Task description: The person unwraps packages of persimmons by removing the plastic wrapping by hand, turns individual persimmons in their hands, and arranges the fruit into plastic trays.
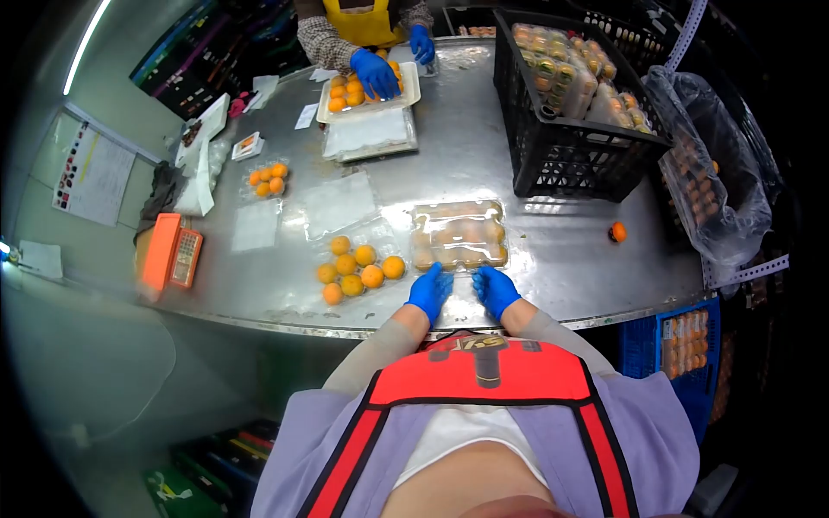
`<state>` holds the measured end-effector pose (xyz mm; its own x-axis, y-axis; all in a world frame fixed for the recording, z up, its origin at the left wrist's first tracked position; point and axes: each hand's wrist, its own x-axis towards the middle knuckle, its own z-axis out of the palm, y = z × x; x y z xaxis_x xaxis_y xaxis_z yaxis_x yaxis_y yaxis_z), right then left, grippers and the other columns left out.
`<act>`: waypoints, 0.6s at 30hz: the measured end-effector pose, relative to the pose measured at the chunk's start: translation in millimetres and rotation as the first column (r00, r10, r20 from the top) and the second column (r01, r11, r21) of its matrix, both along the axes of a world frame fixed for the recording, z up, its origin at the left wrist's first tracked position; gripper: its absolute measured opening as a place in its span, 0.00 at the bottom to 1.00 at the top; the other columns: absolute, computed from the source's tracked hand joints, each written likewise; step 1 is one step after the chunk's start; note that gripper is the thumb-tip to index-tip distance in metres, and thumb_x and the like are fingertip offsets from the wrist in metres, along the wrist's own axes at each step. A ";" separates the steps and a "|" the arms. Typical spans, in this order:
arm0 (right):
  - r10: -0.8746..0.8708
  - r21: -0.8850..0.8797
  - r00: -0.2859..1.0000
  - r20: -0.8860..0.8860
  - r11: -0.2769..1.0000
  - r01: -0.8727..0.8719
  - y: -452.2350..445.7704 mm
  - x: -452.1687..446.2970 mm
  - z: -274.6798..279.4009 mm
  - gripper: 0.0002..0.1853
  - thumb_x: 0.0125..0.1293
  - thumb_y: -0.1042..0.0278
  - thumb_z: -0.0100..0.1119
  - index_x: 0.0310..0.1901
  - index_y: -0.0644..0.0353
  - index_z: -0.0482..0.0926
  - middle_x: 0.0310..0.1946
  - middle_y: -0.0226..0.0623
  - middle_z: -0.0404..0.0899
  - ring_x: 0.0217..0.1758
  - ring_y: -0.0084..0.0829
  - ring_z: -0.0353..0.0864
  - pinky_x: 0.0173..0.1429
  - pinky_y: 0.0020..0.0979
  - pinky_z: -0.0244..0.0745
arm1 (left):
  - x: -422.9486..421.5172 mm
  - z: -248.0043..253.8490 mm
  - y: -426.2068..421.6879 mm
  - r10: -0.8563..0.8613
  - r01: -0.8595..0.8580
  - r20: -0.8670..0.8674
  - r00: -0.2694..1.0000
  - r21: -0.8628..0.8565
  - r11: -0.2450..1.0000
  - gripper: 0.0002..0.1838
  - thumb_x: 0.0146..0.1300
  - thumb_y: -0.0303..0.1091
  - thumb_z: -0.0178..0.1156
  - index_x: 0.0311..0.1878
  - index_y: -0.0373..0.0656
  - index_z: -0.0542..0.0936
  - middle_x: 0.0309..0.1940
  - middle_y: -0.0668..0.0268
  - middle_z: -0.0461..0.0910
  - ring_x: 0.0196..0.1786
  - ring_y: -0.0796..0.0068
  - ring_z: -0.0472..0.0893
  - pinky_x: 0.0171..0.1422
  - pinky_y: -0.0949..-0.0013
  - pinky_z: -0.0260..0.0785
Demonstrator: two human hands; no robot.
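Note:
A closed clear plastic clamshell [459,235] of orange fruit lies flat on the steel table in front of me. At its near edge are both of my blue-gloved hands. My left hand [430,292] has its fingers closed on the front edge, left of the middle. My right hand [495,293] grips the same edge a little to the right; some fingertips are hard to make out. Left of the clamshell, several loose orange fruits [364,255] sit in an open clear plastic tray.
Across the table [570,259], a co-worker's gloved hand [376,76] touches fruit in a white tray [414,82] on a scale. A black crate [570,160] of packs stands back right. One orange fruit [617,231] lies right. An orange device [173,255] with keys stands left.

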<state>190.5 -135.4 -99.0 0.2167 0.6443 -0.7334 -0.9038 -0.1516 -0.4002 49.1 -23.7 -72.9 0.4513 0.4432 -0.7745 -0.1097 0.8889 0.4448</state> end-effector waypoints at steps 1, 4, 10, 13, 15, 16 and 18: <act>-0.021 0.032 0.999 -0.037 0.999 0.022 1.0 -1.5 2.9 0.08 0.65 0.61 0.54 0.33 0.54 0.77 0.26 0.31 0.80 0.26 0.26 0.77 0.27 0.24 0.72 | -0.6 -6.6 3.4 0.002 -0.002 -0.003 1.000 0.011 1.000 0.21 0.67 0.45 0.54 0.54 0.38 0.72 0.51 0.53 0.75 0.52 0.61 0.76 0.57 0.62 0.70; -0.118 0.050 0.986 -0.119 0.991 0.124 1.3 -1.0 7.5 0.07 0.64 0.61 0.55 0.32 0.54 0.77 0.24 0.30 0.80 0.23 0.26 0.77 0.25 0.22 0.72 | -0.7 -17.5 7.6 -0.021 0.019 0.018 1.000 0.077 0.997 0.18 0.68 0.42 0.53 0.52 0.38 0.72 0.50 0.53 0.76 0.50 0.62 0.77 0.55 0.64 0.71; -0.126 0.092 0.987 -0.100 0.986 0.136 8.1 0.5 -3.8 0.08 0.64 0.63 0.55 0.28 0.53 0.75 0.20 0.28 0.77 0.20 0.22 0.74 0.22 0.19 0.70 | 4.3 -3.5 11.0 -0.014 0.016 -0.039 0.999 0.072 0.997 0.15 0.69 0.38 0.51 0.51 0.38 0.72 0.45 0.54 0.78 0.46 0.62 0.78 0.52 0.64 0.72; -0.098 0.064 0.995 0.008 0.993 0.097 12.6 -4.0 4.4 0.09 0.64 0.63 0.55 0.26 0.52 0.73 0.18 0.25 0.74 0.18 0.18 0.70 0.19 0.18 0.64 | 3.2 -7.0 13.6 0.005 -0.005 -0.019 1.000 0.032 0.999 0.14 0.69 0.37 0.50 0.51 0.38 0.73 0.44 0.54 0.78 0.44 0.62 0.79 0.50 0.65 0.74; -0.109 -0.021 0.982 0.155 0.993 0.114 14.8 -4.9 10.0 0.09 0.64 0.63 0.54 0.26 0.51 0.73 0.18 0.24 0.73 0.17 0.18 0.67 0.18 0.18 0.60 | 4.4 -8.0 13.7 0.059 -0.059 -0.004 0.998 0.030 0.998 0.13 0.69 0.36 0.49 0.50 0.38 0.73 0.45 0.54 0.79 0.43 0.63 0.79 0.48 0.65 0.74; -0.115 -0.020 0.981 0.156 0.993 0.119 14.2 -5.3 12.4 0.09 0.64 0.63 0.54 0.26 0.51 0.73 0.18 0.24 0.73 0.17 0.18 0.67 0.18 0.18 0.60 | 5.4 -6.4 12.5 0.054 -0.054 -0.003 0.999 0.031 0.998 0.13 0.69 0.36 0.49 0.50 0.38 0.73 0.45 0.54 0.79 0.43 0.63 0.79 0.48 0.65 0.74; -0.094 -0.061 0.976 0.196 0.992 0.107 12.1 -7.3 19.2 0.09 0.64 0.62 0.55 0.26 0.50 0.73 0.18 0.24 0.72 0.17 0.18 0.66 0.18 0.18 0.59 | 5.0 -3.6 9.7 0.063 -0.061 -0.048 0.997 0.048 0.997 0.13 0.69 0.35 0.49 0.50 0.38 0.73 0.44 0.55 0.79 0.43 0.64 0.80 0.46 0.66 0.75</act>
